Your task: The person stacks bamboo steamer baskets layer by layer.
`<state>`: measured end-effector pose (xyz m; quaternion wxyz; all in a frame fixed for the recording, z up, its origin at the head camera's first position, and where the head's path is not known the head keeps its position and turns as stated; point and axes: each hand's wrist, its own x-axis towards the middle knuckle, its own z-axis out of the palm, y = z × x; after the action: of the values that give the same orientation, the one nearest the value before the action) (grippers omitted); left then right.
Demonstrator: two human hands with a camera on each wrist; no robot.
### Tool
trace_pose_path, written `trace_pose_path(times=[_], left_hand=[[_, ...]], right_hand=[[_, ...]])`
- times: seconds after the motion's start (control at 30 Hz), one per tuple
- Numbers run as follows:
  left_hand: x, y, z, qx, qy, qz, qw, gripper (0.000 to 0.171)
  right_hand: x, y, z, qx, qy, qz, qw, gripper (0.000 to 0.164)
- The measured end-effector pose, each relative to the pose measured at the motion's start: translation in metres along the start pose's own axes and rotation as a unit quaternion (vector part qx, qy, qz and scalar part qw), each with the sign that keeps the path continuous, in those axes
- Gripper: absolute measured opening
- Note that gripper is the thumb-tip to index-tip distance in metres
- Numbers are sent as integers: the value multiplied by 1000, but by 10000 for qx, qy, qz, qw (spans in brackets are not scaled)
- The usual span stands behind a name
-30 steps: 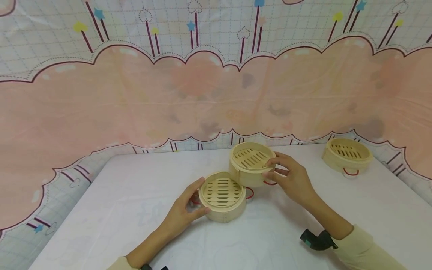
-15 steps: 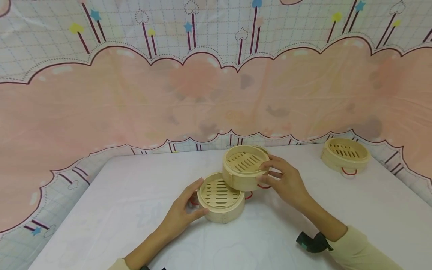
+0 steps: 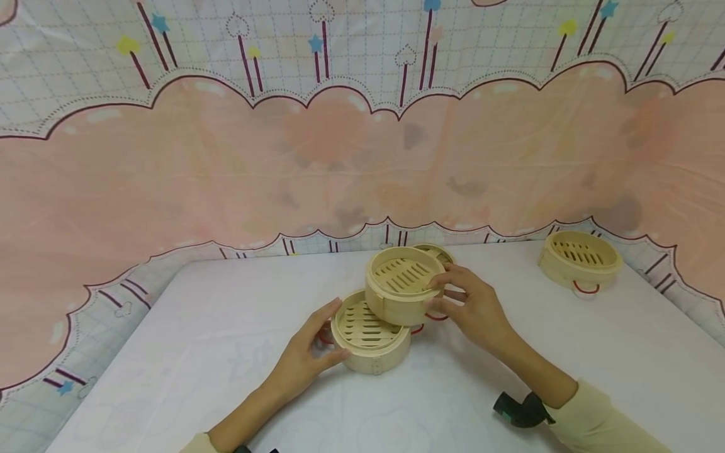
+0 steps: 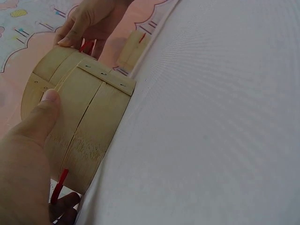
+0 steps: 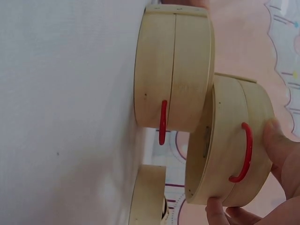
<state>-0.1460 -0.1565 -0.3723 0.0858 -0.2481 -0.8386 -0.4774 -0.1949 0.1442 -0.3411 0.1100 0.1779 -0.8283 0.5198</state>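
Low on the white table, a round bamboo steamer basket [image 3: 376,363] with a slatted floor and red handles sits between the thumb and fingers of my left hand [image 3: 306,352]. My right hand [image 3: 476,309] pinches a second bamboo steamer basket [image 3: 399,309] by its right side, near a red handle [image 5: 248,152]. This second basket is tilted and partly overlaps the far right part of the first one's top. In the right wrist view its lower edge comes right up to the upper rim of the first basket [image 5: 173,70]. My left thumb [image 4: 44,110] presses the first basket's wall.
Behind the raised basket, another steamer basket [image 3: 436,250] stands partly hidden on the table. One more steamer basket [image 3: 580,277] is at the far right, close to the back edge. A patterned cloth [image 3: 255,176] hangs behind the white tabletop [image 3: 238,302].
My right hand has carried its steamer basket left and slightly toward me, over the first basket. The basket behind has come into view. My left hand has stayed in place.
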Motion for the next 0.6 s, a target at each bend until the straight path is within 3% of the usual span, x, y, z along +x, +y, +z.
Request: trace_pose_path(times=[0.27, 0.6], left_hand=[[0, -2, 0, 8, 8, 17, 10000, 80], [0, -35, 6, -40, 6, -114, 9999, 85]], right_hand=[[-1, -4, 5, 30, -4, -101, 9999, 23], [-3, -7, 12, 0, -19, -152, 9999, 22]])
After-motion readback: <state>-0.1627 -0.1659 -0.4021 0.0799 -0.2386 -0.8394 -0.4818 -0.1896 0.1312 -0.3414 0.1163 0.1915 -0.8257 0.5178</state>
